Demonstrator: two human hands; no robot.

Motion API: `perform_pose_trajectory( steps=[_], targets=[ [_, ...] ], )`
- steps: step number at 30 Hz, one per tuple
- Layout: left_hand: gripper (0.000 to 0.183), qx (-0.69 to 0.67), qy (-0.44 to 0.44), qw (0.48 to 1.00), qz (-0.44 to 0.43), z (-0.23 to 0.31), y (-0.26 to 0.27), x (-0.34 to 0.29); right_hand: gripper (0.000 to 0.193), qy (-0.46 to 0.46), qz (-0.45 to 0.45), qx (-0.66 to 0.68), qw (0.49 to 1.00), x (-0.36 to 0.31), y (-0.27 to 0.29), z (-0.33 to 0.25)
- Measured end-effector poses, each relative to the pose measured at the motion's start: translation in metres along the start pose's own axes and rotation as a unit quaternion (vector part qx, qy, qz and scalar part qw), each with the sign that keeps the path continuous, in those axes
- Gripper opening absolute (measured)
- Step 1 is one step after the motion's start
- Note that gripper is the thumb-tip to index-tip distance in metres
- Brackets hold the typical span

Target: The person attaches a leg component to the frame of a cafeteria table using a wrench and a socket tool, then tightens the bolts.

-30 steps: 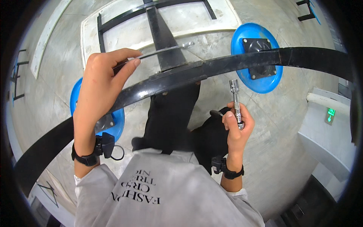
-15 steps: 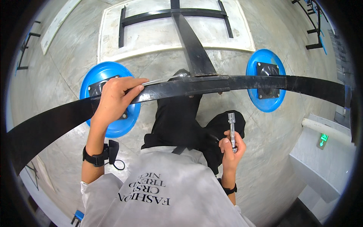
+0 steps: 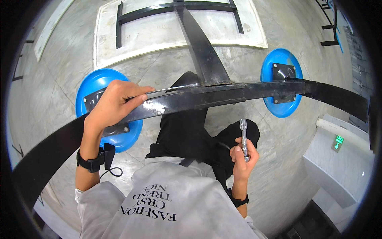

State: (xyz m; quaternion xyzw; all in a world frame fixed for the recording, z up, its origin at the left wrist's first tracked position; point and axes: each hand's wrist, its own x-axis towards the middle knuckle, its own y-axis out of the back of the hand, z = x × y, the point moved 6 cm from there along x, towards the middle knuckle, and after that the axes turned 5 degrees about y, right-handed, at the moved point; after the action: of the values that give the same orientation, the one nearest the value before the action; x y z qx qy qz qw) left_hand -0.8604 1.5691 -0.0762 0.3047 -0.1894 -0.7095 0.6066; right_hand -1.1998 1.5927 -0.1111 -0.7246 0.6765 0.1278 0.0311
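Note:
My left hand (image 3: 113, 102) is closed on a long thin silver wrench (image 3: 171, 88). The wrench lies along the far upper edge of a curved black metal beam (image 3: 175, 104), its far end by the joint where a black post (image 3: 203, 51) meets the beam. What that end grips is too small to tell. My right hand (image 3: 244, 157), held low over my right knee and apart from the beam, is closed around a chrome socket wrench (image 3: 244, 137). Its socket points away from me. The fingers partly hide the handle.
Blue round seats with black mounting plates, one at the left (image 3: 89, 85) and one at the right (image 3: 282, 55), flank the beam's middle. Beyond, a black frame (image 3: 159, 15) rests on a white board (image 3: 159, 42). More black frames (image 3: 329, 28) stand far right, near a white wall ledge (image 3: 330, 175).
The view has shifted slightly, with the beam's left part lower in the picture. My left hand, still on the wrench, appears a little further left and lower. The right hand stays nearly in place.

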Motion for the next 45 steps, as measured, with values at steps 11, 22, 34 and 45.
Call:
perform_pose_trajectory(
  steps=[11, 22, 34, 45],
  targets=[
    [0.022, 0.134, -0.048, 0.990, 0.016, 0.037, 0.008, -0.004, 0.019, 0.026, 0.014, -0.027, 0.999, 0.011, -0.001, -0.002],
    [0.016, 0.130, 0.077, 0.988, 0.020, 0.066, 0.015, 0.004, 0.018, 0.014, -0.017, -0.028, 0.999, 0.022, -0.015, 0.002],
    [0.013, 0.090, 0.075, 0.993, 0.029, 0.033, -0.005, 0.043, 0.022, 0.035, 0.001, -0.058, 0.998, 0.029, -0.027, -0.006],
    [0.026, -0.094, 0.129, 0.986, -0.059, -0.016, 0.010, 0.006, 0.013, 0.141, -0.024, -0.264, 0.954, 0.054, -0.043, -0.052]
  ],
)
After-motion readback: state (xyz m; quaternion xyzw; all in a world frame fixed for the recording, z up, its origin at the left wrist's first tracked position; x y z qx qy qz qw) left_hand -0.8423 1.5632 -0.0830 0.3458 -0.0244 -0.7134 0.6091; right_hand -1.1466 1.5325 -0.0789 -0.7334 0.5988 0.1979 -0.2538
